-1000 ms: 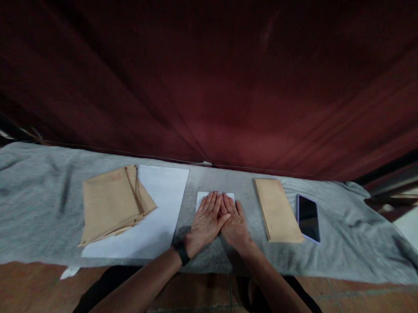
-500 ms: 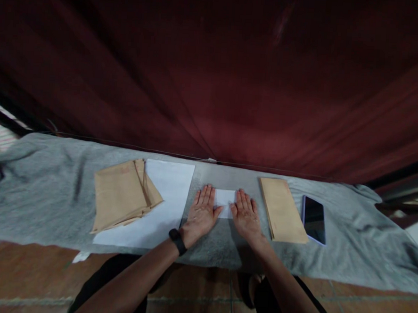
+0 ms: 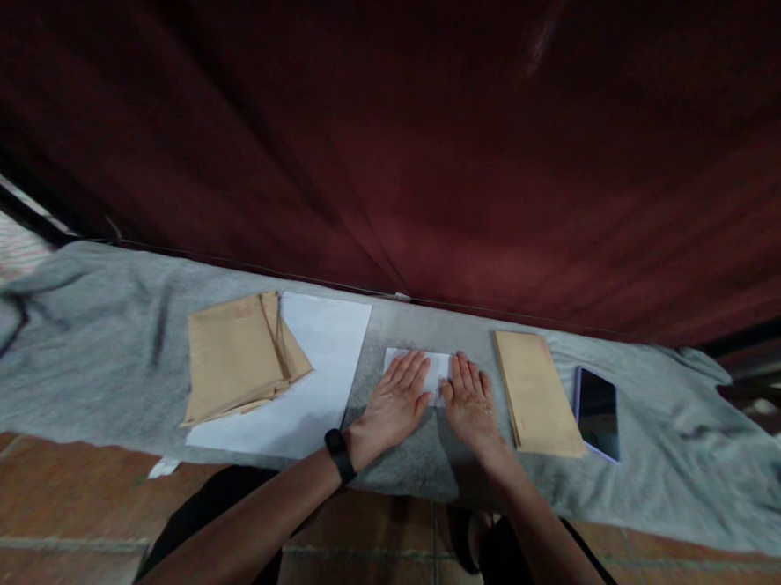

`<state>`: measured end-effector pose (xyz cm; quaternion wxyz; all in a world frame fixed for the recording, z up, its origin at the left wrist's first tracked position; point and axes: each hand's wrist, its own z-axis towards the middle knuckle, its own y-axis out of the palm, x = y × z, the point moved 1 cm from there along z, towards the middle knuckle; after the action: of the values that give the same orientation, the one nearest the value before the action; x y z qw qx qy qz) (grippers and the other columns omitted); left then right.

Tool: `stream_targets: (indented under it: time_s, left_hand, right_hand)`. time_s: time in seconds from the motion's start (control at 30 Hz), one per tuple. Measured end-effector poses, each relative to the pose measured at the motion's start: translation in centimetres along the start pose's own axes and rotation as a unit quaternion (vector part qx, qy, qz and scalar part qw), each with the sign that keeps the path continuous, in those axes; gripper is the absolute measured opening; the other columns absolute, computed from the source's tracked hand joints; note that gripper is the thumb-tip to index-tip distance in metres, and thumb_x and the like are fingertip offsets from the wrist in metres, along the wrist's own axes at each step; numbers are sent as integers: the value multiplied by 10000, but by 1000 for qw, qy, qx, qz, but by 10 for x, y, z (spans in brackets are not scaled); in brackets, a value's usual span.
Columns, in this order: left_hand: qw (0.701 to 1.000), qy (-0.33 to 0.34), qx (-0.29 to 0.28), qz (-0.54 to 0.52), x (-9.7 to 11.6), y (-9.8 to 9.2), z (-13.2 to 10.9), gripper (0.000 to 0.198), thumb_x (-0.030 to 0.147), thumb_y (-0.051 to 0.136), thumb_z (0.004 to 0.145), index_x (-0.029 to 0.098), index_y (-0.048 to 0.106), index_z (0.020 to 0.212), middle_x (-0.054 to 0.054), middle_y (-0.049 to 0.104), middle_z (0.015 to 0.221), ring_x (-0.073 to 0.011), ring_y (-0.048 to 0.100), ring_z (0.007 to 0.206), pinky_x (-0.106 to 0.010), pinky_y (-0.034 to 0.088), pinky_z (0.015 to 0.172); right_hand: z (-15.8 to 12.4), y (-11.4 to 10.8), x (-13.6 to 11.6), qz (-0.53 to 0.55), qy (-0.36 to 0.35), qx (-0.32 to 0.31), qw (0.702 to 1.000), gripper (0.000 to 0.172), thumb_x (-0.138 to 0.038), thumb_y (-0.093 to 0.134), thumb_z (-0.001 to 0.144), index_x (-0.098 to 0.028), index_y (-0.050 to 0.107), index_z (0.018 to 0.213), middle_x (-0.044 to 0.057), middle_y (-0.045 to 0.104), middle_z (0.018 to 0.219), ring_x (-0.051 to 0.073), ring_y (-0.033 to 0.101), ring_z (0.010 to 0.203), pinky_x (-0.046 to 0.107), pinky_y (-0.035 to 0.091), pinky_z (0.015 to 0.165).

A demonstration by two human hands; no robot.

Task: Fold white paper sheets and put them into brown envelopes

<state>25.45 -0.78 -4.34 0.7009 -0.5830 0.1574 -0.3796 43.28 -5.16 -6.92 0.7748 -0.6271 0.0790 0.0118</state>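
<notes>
While both hands lie flat, palms down, the small white paper [image 3: 436, 376] sits on the gray cloth [image 3: 675, 456] with its middle peeking out between them. The left hand [image 3: 393, 407] lies over the left part of the small white paper, its fingers straight and side by side, pointing away from the person, and its thumb a little out. The right hand [image 3: 472, 410] is at the right edge of the small white paper, with flat fingers too. Neither hand is curled around anything. The fingers hide parts of the small white paper, so one cannot tell how far it goes under the right hand. A black watch [image 3: 341, 455] is on the left wrist, nearer to the person than the small white paper.

To the left of the small white paper is a big white sheet [image 3: 327, 355]. A messy pile of brown envelopes [image 3: 234, 354] lies on top of it and hides some of it. To the right of the small white paper is a neat brown stack [image 3: 538, 394]. It lies between the small white paper and a phone [image 3: 598, 414], which has a dark screen and a purple edge. Beyond the small white paper, a big dark red wall [image 3: 399, 152] goes up and blocks the view.
</notes>
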Motion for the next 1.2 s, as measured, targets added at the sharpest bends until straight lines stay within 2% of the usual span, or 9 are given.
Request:
stream_targets:
  time_s: [0.07, 0.2, 0.3, 0.4, 0.5, 0.63, 0.83, 1.03, 1.2]
  left_hand:
    - [999, 35, -23, -13, 8, 0, -2, 585, 415, 365, 1036, 90, 332, 1521, -173, 345, 1609, -250, 247, 1525, -477, 244, 1243]
    - [998, 52, -39, -24, 10, -2, -6, 633, 488, 410, 1022, 87, 351, 1508, -184, 341, 1609, -264, 253, 1523, -476, 225, 1247]
    - [995, 80, -48, -47, 7, -6, -10, 596, 471, 412, 1026, 105, 381, 1496, -174, 406, 1576, -250, 317, 1499, -444, 255, 1239]
    - [989, 108, -62, -78, 6, -10, -15, 572, 468, 459, 1009, 122, 433, 1464, -168, 493, 1516, -247, 397, 1459, -432, 306, 1219]
    - [983, 128, -77, -105, 6, -15, -18, 569, 469, 495, 994, 147, 446, 1461, -141, 526, 1494, -247, 448, 1425, -428, 341, 1201]
    - [979, 142, -86, -119, 6, -21, -18, 580, 458, 490, 999, 148, 427, 1485, -107, 489, 1533, -245, 421, 1441, -398, 316, 1218]
    - [978, 147, -99, -112, 3, -20, -19, 674, 535, 514, 973, 154, 385, 1513, -134, 439, 1565, -234, 347, 1485, -424, 237, 1254]
    - [982, 140, -100, -80, 4, -18, -23, 615, 511, 425, 1013, 140, 395, 1503, -144, 456, 1552, -221, 332, 1493, -397, 232, 1244]
    - [980, 143, -115, -72, 5, -20, -22, 608, 501, 331, 1043, 152, 327, 1541, -123, 394, 1595, -199, 291, 1510, -387, 210, 1243]
  right_hand:
    - [1, -2, 2, -1, -1, -8, 1000, 567, -340, 263, 1050, -105, 327, 1562, 148, 319, 1623, 310, 322, 1486, 536, 238, 1195]
    - [7, -12, 5, 31, -7, -12, 999, 557, -340, 241, 1060, -86, 374, 1537, 158, 370, 1598, 275, 346, 1480, 527, 249, 1206]
    - [12, -24, 1, 111, -68, -27, 991, 534, -363, 229, 1070, -158, 418, 1525, 110, 445, 1563, 219, 373, 1471, 494, 279, 1219]
    - [14, -33, -10, 197, -154, -91, 964, 510, -394, 227, 1079, -231, 478, 1491, 45, 512, 1521, 163, 422, 1439, 424, 315, 1223]
    - [14, -34, -22, 224, -181, -133, 948, 520, -414, 210, 1083, -225, 480, 1486, 40, 491, 1538, 143, 399, 1452, 414, 276, 1246]
    - [19, -28, -27, 199, -159, -129, 958, 524, -419, 190, 1085, -245, 438, 1512, 32, 439, 1573, 151, 348, 1482, 441, 236, 1257]
    - [30, -16, -25, 131, -137, -114, 975, 553, -431, 172, 1079, -218, 358, 1554, 33, 357, 1613, 176, 295, 1508, 448, 218, 1257]
    - [35, -6, -19, 79, -96, -75, 989, 567, -418, 182, 1074, -187, 319, 1572, 67, 333, 1621, 191, 280, 1515, 452, 213, 1252]
    - [31, -11, -11, 62, -55, -37, 996, 602, -420, 165, 1071, -118, 288, 1578, 122, 317, 1623, 213, 250, 1526, 476, 216, 1247]
